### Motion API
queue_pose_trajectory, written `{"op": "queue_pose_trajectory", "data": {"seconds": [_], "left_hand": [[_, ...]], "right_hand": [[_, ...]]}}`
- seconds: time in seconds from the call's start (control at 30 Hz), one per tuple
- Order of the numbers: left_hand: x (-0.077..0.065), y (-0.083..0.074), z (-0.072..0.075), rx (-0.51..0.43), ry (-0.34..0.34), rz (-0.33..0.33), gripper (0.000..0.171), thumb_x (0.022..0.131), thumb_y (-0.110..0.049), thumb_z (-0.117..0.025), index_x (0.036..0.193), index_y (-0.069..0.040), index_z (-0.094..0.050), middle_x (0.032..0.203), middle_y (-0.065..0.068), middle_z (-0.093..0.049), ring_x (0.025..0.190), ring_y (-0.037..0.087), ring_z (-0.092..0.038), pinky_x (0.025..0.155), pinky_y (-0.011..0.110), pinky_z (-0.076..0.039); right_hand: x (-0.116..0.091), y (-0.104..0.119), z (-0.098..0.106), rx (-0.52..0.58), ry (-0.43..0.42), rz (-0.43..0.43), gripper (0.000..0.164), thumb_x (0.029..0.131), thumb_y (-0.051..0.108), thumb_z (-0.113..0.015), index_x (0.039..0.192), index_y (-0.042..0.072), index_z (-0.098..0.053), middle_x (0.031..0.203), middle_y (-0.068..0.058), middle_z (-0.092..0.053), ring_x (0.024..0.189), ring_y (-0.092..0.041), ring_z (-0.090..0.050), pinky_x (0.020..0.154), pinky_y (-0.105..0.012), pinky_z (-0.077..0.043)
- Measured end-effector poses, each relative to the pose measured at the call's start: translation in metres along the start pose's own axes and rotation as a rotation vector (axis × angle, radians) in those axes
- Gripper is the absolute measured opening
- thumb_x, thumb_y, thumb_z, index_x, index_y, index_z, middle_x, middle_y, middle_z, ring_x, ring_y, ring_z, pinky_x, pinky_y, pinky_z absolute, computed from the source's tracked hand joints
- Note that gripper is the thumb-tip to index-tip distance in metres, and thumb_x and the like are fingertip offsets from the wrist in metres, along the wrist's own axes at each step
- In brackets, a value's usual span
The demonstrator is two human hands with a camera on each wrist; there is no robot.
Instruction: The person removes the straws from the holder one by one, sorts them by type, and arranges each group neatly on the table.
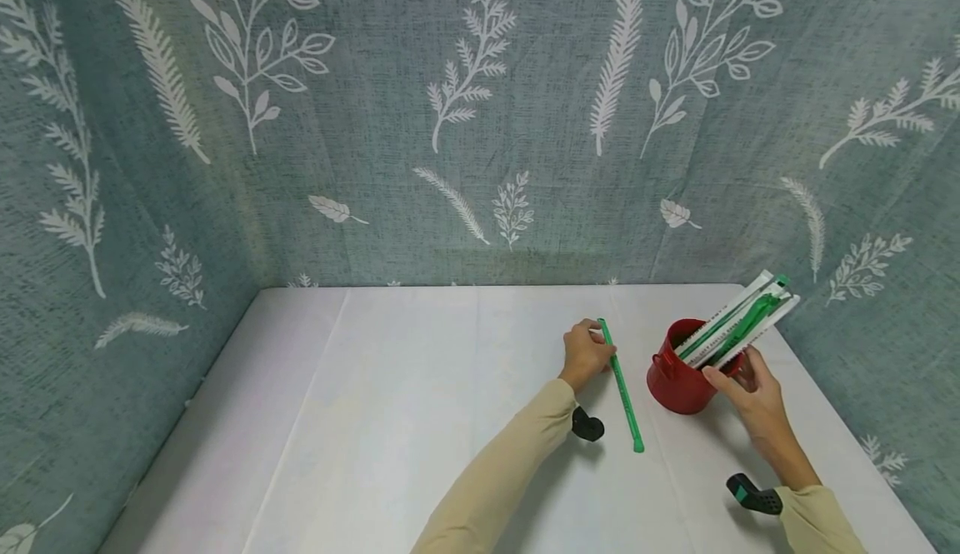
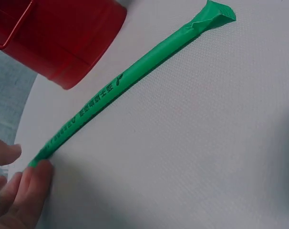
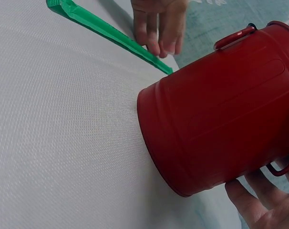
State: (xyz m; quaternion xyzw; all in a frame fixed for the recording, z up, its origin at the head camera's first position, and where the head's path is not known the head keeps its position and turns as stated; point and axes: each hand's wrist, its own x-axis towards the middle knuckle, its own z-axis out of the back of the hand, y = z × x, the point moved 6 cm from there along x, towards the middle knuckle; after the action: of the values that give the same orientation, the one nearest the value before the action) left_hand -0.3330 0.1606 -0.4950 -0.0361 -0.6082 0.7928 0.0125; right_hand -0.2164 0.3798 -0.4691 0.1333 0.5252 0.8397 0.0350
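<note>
A thin green wrapped straw (image 1: 625, 400) with dark printing lies on the white table. My left hand (image 1: 587, 352) is at its far end, fingertips touching or very near the wrapper. In the left wrist view the thumb of the left hand (image 2: 20, 195) stands apart from the fingers. To the right is a small red bucket (image 1: 681, 391) with side handles. White and green wrapped straws (image 1: 738, 325) lean out of its top toward the right. My right hand (image 1: 757, 400) holds the bucket's right side, its thumb toward the front; the fingers are partly hidden behind.
The white tabletop (image 1: 375, 421) stretches far to the left. A grey-green leaf-patterned cloth (image 1: 480, 121) hangs behind and along both sides. Dark wrist devices sit by the left cuff (image 1: 588, 425) and right cuff (image 1: 753, 494).
</note>
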Motion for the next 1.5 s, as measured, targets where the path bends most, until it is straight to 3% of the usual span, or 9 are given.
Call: {"op": "queue_pose_trajectory", "data": {"seconds": [0.13,0.33,0.63,0.83,0.97,1.07,1.33,1.5], "left_hand": [[0.001,-0.003,0.002,-0.001,0.010,-0.019,0.033,0.075,0.006,-0.073,0.107,0.004,-0.065,0.074,0.003,-0.058,0.045,0.011,-0.055,0.040,0.022,-0.049],[0.000,-0.018,0.006,0.006,0.067,-0.108,0.027,0.078,0.005,-0.070,0.105,0.004,-0.066,0.085,0.010,-0.065,0.057,0.009,-0.059,0.046,0.020,-0.051],[-0.007,-0.042,0.014,-0.040,0.101,-0.148,0.018,0.080,-0.001,-0.070,0.098,-0.006,-0.070,0.082,0.001,-0.065,0.060,0.006,-0.056,0.047,0.020,-0.051],[-0.013,-0.054,0.018,-0.101,0.132,-0.153,0.018,0.082,-0.002,-0.070,0.099,-0.008,-0.070,0.082,-0.001,-0.065,0.061,0.005,-0.057,0.047,0.023,-0.053],[-0.017,-0.061,0.019,-0.128,0.165,-0.165,0.019,0.083,-0.004,-0.070,0.101,-0.009,-0.069,0.083,-0.004,-0.064,0.066,0.005,-0.059,0.052,0.024,-0.055],[-0.019,-0.067,0.020,-0.143,0.180,-0.188,0.019,0.084,-0.006,-0.069,0.103,-0.009,-0.069,0.085,-0.004,-0.064,0.068,0.004,-0.060,0.054,0.025,-0.055],[-0.028,-0.081,0.015,-0.179,0.232,-0.252,0.020,0.085,-0.007,-0.069,0.105,-0.008,-0.068,0.086,-0.003,-0.065,0.071,0.012,-0.065,0.056,0.024,-0.055],[-0.033,-0.088,0.012,-0.196,0.243,-0.279,0.020,0.086,-0.006,-0.069,0.106,-0.007,-0.067,0.089,0.001,-0.066,0.069,0.006,-0.063,0.057,0.022,-0.055]], "right_hand": [[0.001,0.001,-0.001,0.009,0.007,0.000,0.067,0.094,0.023,-0.059,0.151,0.028,-0.023,0.149,-0.005,-0.035,0.124,-0.012,-0.040,0.083,-0.005,-0.040],[0.000,0.002,0.000,0.014,0.013,0.009,0.067,0.094,0.022,-0.059,0.151,0.028,-0.023,0.148,-0.002,-0.036,0.122,-0.007,-0.039,0.082,-0.005,-0.040],[-0.001,0.001,0.001,0.023,-0.002,0.014,0.066,0.094,0.022,-0.059,0.151,0.027,-0.024,0.146,-0.003,-0.038,0.115,0.001,-0.040,0.081,-0.004,-0.040],[-0.001,-0.001,0.000,0.009,-0.005,-0.004,0.068,0.094,0.023,-0.059,0.151,0.029,-0.022,0.149,-0.003,-0.036,0.122,-0.009,-0.041,0.082,-0.005,-0.040],[-0.001,-0.001,-0.001,0.020,-0.004,-0.004,0.069,0.094,0.022,-0.059,0.151,0.029,-0.021,0.148,-0.002,-0.036,0.121,-0.008,-0.040,0.081,-0.004,-0.040],[0.000,0.000,-0.001,0.026,0.004,-0.004,0.068,0.094,0.023,-0.059,0.151,0.029,-0.022,0.148,-0.002,-0.036,0.121,-0.008,-0.041,0.081,-0.004,-0.041],[-0.001,-0.001,0.000,0.006,0.003,-0.026,0.069,0.095,0.025,-0.058,0.151,0.031,-0.020,0.151,-0.003,-0.032,0.130,-0.028,-0.036,0.084,-0.006,-0.040],[-0.001,-0.001,0.000,0.010,0.015,-0.025,0.070,0.095,0.024,-0.058,0.152,0.032,-0.018,0.152,-0.005,-0.030,0.129,-0.030,-0.036,0.084,-0.007,-0.042]]}}
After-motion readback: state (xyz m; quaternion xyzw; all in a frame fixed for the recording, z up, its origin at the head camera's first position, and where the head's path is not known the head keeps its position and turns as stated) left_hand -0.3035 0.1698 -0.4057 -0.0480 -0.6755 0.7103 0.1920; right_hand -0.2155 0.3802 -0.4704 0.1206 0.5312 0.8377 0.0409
